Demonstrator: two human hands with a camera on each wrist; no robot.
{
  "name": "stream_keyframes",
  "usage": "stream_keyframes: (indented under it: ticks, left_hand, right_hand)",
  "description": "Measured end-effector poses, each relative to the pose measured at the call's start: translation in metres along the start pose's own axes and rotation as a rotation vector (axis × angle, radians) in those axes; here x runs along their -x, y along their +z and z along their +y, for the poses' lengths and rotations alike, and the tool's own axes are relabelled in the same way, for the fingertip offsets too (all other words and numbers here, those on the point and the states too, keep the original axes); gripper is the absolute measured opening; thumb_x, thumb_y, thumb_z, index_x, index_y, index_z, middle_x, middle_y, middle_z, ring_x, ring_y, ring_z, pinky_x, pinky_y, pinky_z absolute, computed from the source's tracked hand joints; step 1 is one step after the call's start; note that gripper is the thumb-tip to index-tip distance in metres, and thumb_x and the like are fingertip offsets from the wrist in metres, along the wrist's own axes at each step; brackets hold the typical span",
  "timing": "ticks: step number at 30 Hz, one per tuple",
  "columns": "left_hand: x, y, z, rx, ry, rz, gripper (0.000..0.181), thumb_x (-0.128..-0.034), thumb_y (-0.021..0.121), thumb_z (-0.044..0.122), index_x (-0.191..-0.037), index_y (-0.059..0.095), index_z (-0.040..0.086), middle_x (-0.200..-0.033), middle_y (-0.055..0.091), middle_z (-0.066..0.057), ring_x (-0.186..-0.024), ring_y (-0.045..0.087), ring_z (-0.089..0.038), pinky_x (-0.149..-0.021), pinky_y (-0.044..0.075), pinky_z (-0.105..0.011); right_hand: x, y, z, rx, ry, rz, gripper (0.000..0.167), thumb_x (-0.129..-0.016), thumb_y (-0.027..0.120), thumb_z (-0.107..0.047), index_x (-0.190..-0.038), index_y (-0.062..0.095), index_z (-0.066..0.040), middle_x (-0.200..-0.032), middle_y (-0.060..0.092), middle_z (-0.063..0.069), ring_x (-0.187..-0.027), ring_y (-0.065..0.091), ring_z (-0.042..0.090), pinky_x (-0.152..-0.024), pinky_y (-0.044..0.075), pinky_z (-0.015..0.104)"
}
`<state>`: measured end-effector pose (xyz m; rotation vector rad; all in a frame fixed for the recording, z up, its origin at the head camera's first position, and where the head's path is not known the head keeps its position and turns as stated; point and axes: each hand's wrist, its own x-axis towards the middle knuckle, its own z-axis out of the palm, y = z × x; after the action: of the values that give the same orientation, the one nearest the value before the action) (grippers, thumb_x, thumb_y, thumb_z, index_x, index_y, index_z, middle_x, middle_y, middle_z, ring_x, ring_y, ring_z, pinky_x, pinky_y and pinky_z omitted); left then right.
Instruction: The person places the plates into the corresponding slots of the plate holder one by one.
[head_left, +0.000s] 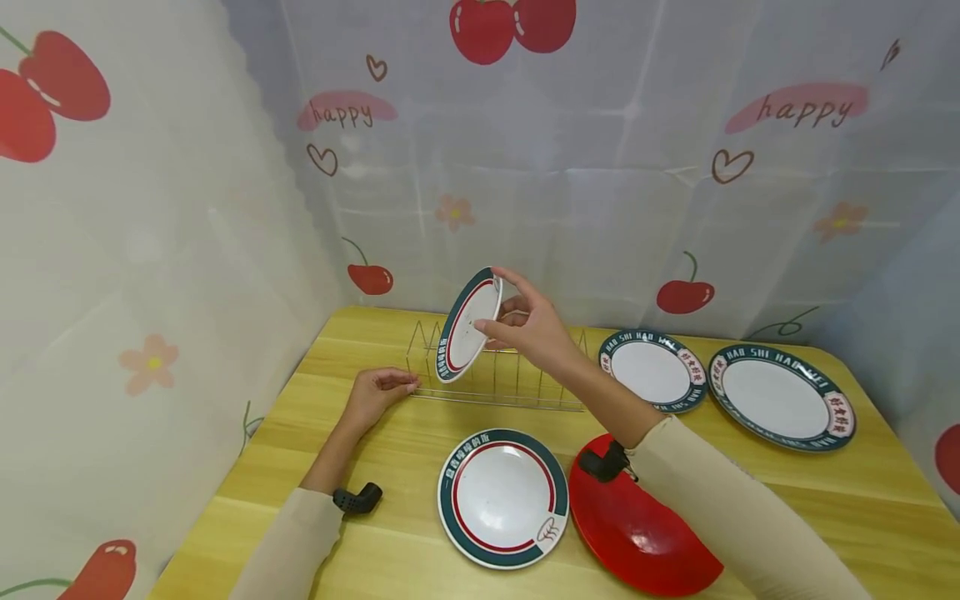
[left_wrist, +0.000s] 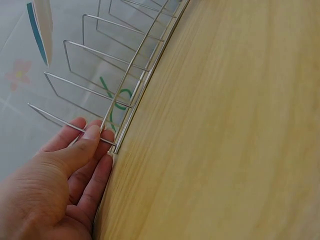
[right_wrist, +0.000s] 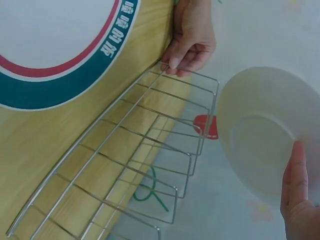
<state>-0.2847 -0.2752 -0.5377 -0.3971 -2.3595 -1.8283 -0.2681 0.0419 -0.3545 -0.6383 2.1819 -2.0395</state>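
My right hand (head_left: 532, 329) holds a white plate (head_left: 467, 333) with a teal rim and a red ring, thumb on its face and fingers at its edge. The plate is steeply tilted above a wire dish rack (head_left: 495, 402); its plain underside faces the right wrist view, apart from the wires. At the rack's left end, my left hand (head_left: 378, 396) pinches the wire frame between thumb and fingers, as the left wrist view shows up close. No plate stands between the rack's visible dividers.
A matching round plate (head_left: 502, 500) lies face up in front of the rack. To its right is a red plate (head_left: 637, 533), partly under my right forearm. Two teal-rimmed plates, one smaller (head_left: 652, 371) and one larger oval (head_left: 780, 392), lie at the back right. A printed curtain (head_left: 570, 208) hangs behind.
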Motion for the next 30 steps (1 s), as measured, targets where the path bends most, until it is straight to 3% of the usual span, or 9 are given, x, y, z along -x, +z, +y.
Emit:
stream_keyframes:
  ticks: [10, 16, 20, 27, 30]
  left_hand:
    - [0.001, -0.001, 0.000, 0.012, 0.002, -0.022, 0.016, -0.0889, 0.076, -0.001, -0.104, 0.076, -0.007, -0.106, 0.074, -0.023, -0.097, 0.074, -0.032, -0.080, 0.060, -0.026]
    - [0.000, -0.002, -0.001, 0.001, -0.010, -0.018, 0.016, -0.0891, 0.077, 0.003, -0.103, 0.077, -0.004, -0.105, 0.075, -0.021, -0.094, 0.075, -0.022, -0.079, 0.060, -0.023]
    - [0.000, -0.001, -0.001, 0.006, -0.001, -0.014, 0.016, -0.0883, 0.078, 0.005, -0.102, 0.078, -0.003, -0.104, 0.075, -0.020, -0.093, 0.074, -0.018, -0.080, 0.060, -0.023]
    - [-0.001, 0.000, -0.001, 0.000, 0.023, -0.021, 0.014, -0.0880, 0.079, 0.006, -0.100, 0.078, -0.001, -0.102, 0.076, -0.017, -0.093, 0.074, -0.019, -0.080, 0.060, -0.026]
    - [0.000, -0.003, -0.002, -0.009, 0.022, -0.019, 0.014, -0.0881, 0.079, 0.006, -0.100, 0.078, -0.002, -0.101, 0.077, -0.015, -0.092, 0.074, -0.017, -0.080, 0.060, -0.025]
  right_hand:
    - [-0.027, 0.023, 0.006, 0.036, 0.014, -0.058, 0.081, -0.087, 0.082, -0.011, -0.155, 0.041, -0.029, -0.103, 0.056, 0.021, -0.087, 0.067, 0.038, -0.079, 0.059, 0.060]
    - [-0.035, 0.036, 0.011, 0.134, 0.021, -0.066, 0.081, -0.085, 0.085, -0.021, -0.153, 0.043, -0.029, -0.100, 0.058, 0.019, -0.084, 0.067, 0.040, -0.073, 0.062, 0.050]
    - [-0.039, 0.042, 0.019, 0.162, 0.034, -0.057, 0.080, -0.085, 0.085, -0.022, -0.153, 0.043, -0.029, -0.097, 0.059, 0.019, -0.078, 0.068, 0.037, -0.074, 0.062, 0.052]
    - [-0.045, 0.049, 0.034, 0.173, 0.070, -0.037, 0.080, -0.086, 0.084, -0.020, -0.153, 0.042, -0.029, -0.094, 0.059, 0.020, -0.081, 0.066, 0.052, -0.078, 0.060, 0.055]
    - [-0.047, 0.053, 0.038, 0.184, 0.084, -0.034, 0.080, -0.086, 0.084, -0.018, -0.153, 0.042, -0.028, -0.093, 0.060, 0.019, -0.080, 0.066, 0.050, -0.077, 0.061, 0.053]
